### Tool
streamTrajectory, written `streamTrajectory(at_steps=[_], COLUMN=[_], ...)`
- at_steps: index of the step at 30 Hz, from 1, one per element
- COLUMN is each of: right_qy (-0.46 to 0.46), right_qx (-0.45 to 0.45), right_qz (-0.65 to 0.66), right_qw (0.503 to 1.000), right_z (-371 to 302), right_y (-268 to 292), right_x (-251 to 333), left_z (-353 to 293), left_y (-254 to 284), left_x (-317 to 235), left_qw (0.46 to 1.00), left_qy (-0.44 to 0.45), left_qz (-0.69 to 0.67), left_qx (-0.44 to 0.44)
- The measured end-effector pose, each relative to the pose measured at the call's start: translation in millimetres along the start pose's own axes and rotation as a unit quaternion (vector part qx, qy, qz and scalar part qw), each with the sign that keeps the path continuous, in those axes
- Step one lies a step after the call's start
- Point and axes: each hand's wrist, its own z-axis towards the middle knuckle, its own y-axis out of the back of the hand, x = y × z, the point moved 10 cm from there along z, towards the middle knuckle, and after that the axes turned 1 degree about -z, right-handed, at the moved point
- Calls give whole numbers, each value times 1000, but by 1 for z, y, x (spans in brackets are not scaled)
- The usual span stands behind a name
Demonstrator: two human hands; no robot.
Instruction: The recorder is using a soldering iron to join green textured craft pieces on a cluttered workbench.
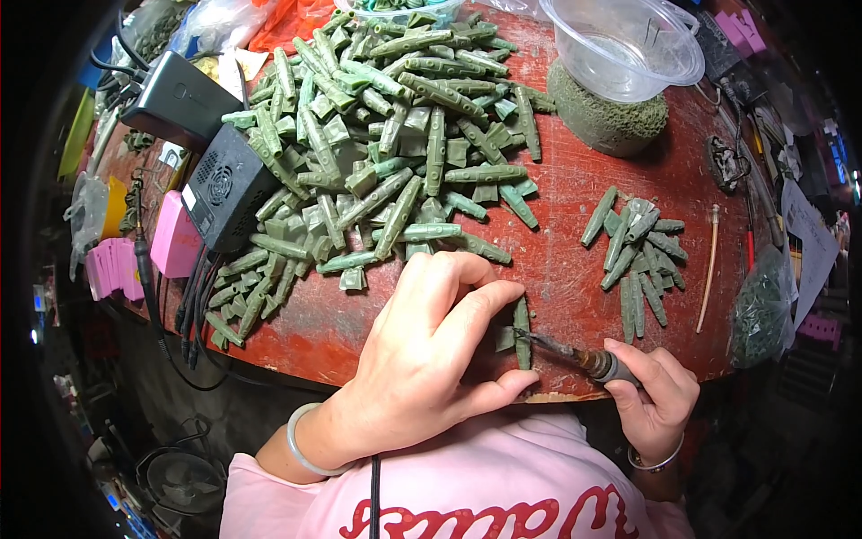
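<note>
My left hand (431, 346) is closed at the near edge of the red table, with thumb and forefinger at the two ends of a green ridged wax piece (523, 332). A flat green tab (505, 339) juts from the left side of that piece. In the fingers of my right hand (654, 393) is a pen-like hot tool, perhaps a wax pen (594, 362), with a dark grip and a thin dark tip. The tip meets the middle of the wax piece, as far as I can see. My remaining left fingers are curled and partly hidden.
A large heap of similar green pieces (435, 148) covers the table's far middle and left. A smaller group (633, 256) lies right. Behind stand a clear plastic tub (620, 76) on a green rough block (611, 117), a black vented box (224, 189) with cables, and pink blocks (175, 235).
</note>
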Motion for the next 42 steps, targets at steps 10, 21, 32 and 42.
streamTrajectory(at_steps=[10, 21, 32, 42], right_qy=[-7, -221, -224, -234], right_qx=[11, 11, 61, 89], right_qz=[14, 490, 526, 610], right_qw=[1000, 843, 818, 752], right_z=[1, 17, 24, 24], right_y=[4, -37, -50, -59], right_x=[-2, 5, 14, 18], left_z=[2, -2, -2, -4], left_y=[3, 11, 14, 4], left_x=[-1, -19, -31, -22], left_qw=[1000, 997, 994, 982], left_qy=[-3, 4, -58, -75], left_qz=[0, -55, -35, -161], left_qx=[-8, -60, -87, -67])
